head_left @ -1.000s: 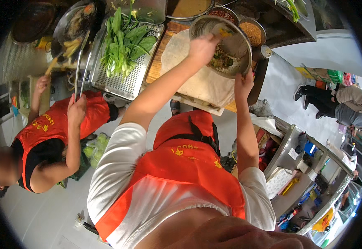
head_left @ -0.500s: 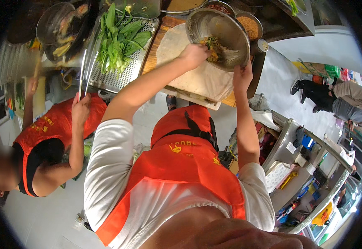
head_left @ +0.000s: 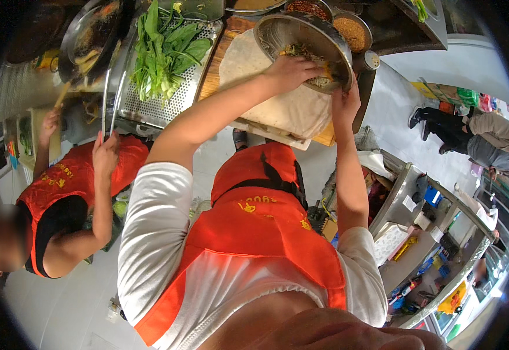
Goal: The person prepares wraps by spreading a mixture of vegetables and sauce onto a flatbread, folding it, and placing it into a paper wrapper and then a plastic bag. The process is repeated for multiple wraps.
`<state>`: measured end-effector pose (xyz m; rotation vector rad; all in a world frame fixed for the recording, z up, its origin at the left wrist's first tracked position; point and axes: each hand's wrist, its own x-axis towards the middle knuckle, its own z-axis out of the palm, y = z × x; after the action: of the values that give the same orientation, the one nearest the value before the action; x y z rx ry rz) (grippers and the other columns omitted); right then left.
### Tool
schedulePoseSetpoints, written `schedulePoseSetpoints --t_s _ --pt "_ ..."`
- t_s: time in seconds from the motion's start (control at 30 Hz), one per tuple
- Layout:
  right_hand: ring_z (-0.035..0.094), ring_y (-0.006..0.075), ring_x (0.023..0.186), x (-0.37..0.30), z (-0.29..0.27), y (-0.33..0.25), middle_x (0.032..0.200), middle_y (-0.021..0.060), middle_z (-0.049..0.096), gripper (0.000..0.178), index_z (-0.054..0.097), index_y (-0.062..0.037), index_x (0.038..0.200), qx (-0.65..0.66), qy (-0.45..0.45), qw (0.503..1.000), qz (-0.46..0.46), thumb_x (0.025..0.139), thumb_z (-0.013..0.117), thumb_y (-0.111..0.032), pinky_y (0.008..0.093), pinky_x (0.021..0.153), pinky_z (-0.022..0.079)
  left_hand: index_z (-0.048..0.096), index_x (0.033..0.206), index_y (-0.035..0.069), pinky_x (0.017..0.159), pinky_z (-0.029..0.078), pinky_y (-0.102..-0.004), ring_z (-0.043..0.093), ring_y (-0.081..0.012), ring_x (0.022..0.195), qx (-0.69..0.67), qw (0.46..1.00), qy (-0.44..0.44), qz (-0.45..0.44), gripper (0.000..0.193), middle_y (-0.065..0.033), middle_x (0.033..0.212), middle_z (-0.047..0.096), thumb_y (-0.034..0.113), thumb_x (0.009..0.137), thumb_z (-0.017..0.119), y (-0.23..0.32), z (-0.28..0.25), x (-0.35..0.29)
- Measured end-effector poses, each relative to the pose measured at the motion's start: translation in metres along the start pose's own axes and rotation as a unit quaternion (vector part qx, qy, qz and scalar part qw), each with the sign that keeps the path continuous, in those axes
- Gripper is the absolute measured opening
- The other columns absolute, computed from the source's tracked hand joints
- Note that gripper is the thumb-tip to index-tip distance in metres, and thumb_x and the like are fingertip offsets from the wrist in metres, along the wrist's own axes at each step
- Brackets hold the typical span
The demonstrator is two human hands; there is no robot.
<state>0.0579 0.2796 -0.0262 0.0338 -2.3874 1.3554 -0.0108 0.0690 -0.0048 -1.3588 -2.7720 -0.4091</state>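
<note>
Left hand (head_left: 292,71): reaches into the tilted steel mixing bowl (head_left: 307,44), fingers curled narrow round a pinch of shredded filling (head_left: 304,52); whether the filling is pinched tight cannot be told.
Right hand (head_left: 345,105): closed on the bowl's near rim from below, propping it; the grip appears to be what holds the bowl at its tilt.
Steel mixing bowl: round, so no long axis; its mouth faces down and toward the person, the low edge hanging over the flatbread, a pose that would let filling be drawn out onto it.
Shredded filling: pale and yellow strands, gathered at the bowl's low side under the left fingers.
Flatbread (head_left: 289,108): large pale round sheet, laid flat on the wooden board (head_left: 213,81), its near edge drooping toward the person; it sits directly under the bowl.
Leafy greens (head_left: 164,49): bunch on a perforated steel tray (head_left: 161,105), left of the board, stalks running away from the person.
Bowls of seasoning (head_left: 350,32): orange-brown contents, just beyond the mixing bowl.
Co-worker (head_left: 62,204): person in a red apron at far left, one hand on long steel tongs (head_left: 110,99), the other raised near a dark wok (head_left: 91,38).
Orange apron (head_left: 260,233): worn by the person, over a white shirt.
</note>
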Motion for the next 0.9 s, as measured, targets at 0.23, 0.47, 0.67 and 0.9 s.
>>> schedulePoseSetpoints --t_s 0.23,0.47,0.67,0.9 --pt "0.057 0.0275 0.122 -0.002 -0.003 -0.003 0.136 0.0158 0.056 0.049 0.050 -0.0021 0.136 -0.013 0.013 0.999 0.034 0.088 0.054 0.001 0.0332 0.100 0.044 0.047 0.143 0.024 0.085 0.055 -0.0249 0.057 -0.0189 0.123 0.069 0.996 -0.027 0.042 0.055 -0.0006 0.137 0.057 0.013 0.089 0.051 -0.041 -0.001 -0.009" --pt "0.054 0.0282 0.126 -0.002 -0.002 0.005 0.139 0.0168 0.053 0.047 0.051 -0.0002 0.134 0.038 0.004 0.998 0.053 0.087 0.054 0.004 0.0329 0.100 0.044 0.056 0.136 0.020 0.078 0.056 -0.0285 0.062 -0.0161 0.107 0.107 0.988 -0.097 0.050 0.052 0.0016 0.127 0.062 0.013 0.084 0.056 -0.044 0.010 -0.022" --pt "0.054 0.0289 0.126 0.003 -0.003 -0.006 0.139 0.0176 0.053 0.048 0.049 -0.0004 0.135 -0.058 -0.001 0.998 0.003 0.088 0.053 0.005 0.0331 0.101 0.043 0.061 0.127 0.019 0.073 0.057 -0.0320 0.064 -0.0179 0.103 0.042 0.989 0.144 0.012 0.046 0.0030 0.120 0.065 0.011 0.082 0.056 -0.017 -0.017 0.021" --pt "0.056 0.0311 0.122 0.005 0.000 -0.016 0.139 0.0185 0.053 0.051 0.048 -0.0009 0.138 0.011 0.014 0.995 0.100 0.087 0.055 0.001 0.0305 0.092 0.048 0.060 0.128 0.019 0.077 0.055 -0.0301 0.064 -0.0169 0.100 0.096 0.987 -0.130 -0.014 0.045 0.0030 0.122 0.064 0.009 0.084 0.054 -0.030 0.012 -0.017"
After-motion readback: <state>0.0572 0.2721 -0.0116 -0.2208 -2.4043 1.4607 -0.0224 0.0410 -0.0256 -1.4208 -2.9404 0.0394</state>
